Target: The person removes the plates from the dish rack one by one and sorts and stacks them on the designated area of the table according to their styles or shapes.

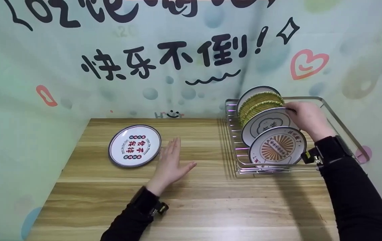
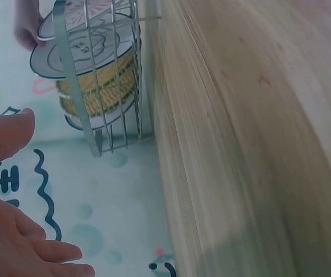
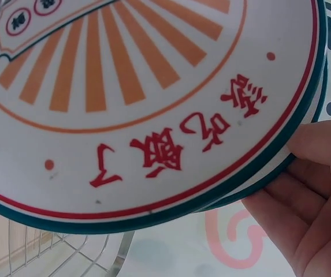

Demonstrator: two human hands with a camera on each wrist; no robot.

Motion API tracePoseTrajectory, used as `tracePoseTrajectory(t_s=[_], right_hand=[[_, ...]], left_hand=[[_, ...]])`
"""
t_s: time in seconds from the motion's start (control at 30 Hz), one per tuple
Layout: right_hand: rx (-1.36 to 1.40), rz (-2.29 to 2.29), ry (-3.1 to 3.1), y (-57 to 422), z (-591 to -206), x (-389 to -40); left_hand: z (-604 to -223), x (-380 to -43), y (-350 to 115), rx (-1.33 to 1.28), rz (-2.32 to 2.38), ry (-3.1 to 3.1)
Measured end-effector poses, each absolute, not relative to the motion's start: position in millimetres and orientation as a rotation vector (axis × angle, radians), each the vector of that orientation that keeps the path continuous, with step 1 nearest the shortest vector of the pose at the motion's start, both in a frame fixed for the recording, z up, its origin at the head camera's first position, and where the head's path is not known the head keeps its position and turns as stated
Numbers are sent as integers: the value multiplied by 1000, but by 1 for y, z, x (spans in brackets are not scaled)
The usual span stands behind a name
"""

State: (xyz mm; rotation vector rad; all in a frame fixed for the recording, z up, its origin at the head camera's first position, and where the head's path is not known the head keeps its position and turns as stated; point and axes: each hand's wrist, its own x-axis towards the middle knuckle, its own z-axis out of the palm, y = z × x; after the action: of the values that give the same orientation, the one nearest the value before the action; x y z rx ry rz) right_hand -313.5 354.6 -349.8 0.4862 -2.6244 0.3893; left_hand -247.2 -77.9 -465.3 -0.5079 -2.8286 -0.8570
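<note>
In the head view, my right hand (image 1: 308,117) pinches the upper right rim of a white plate with a cloud-like outline (image 1: 268,124), standing in a wire dish rack (image 1: 341,134). The right wrist view shows the thumb (image 3: 315,144) on the near side of that rim and fingers behind it. In front of it leans a plate with an orange sunburst (image 1: 278,147). Two woven yellow-green round pieces (image 1: 259,97) and another white plate (image 1: 259,89) stand behind. My left hand (image 1: 169,164) holds nothing, its fingers extended beside a white plate with red lettering (image 1: 135,146) on the table.
The rack sits at the back right of the wooden table (image 1: 191,207). A pale printed cloth (image 1: 177,97) with black characters hangs behind the table, and similar cloth lines both sides.
</note>
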Motion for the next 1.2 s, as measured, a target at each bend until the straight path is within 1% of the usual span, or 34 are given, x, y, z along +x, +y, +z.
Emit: tracePoseTrajectory(t_s=[0.23,0.7,1.2], right_hand=[[526,369,-2600,355,-350,-311],[478,319,-2607,349,-351,-308],[409,332,-2378,344,-348,-307]], left_hand=[[-461,-245,-69,-536,-859,-2818],[-457,-243,-50,-584,-890,-2811],[-461,-245,-37,-590,-957,-2787]])
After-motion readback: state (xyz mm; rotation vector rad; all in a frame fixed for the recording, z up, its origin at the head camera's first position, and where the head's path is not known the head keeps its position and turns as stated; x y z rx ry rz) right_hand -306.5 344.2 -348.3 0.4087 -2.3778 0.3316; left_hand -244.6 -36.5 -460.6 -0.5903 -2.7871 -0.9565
